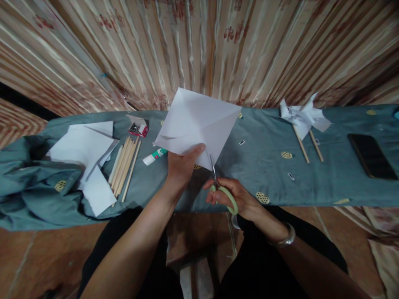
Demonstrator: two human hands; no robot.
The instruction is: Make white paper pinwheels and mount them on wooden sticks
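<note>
My left hand [183,165] grips a white paper square [199,118] near its lower edge, thumb on top and the other fingers hidden beneath. Crease lines run across the sheet, and a slit shows near its left corner. In my right hand [232,194] is a pair of scissors [230,201] with light green handles. Their blades point up and meet the paper at its lower corner. Just left of my left hand, a glue stick [155,156] with a green and white label lies partly under the sheet.
Left on the green cloth [264,166] lie white paper sheets [81,147], several wooden sticks [124,166] and an open small box [138,126] of metal bits. Paper pinwheels [304,116] on sticks and a black phone [372,156] lie right. A striped curtain [199,50] hangs behind.
</note>
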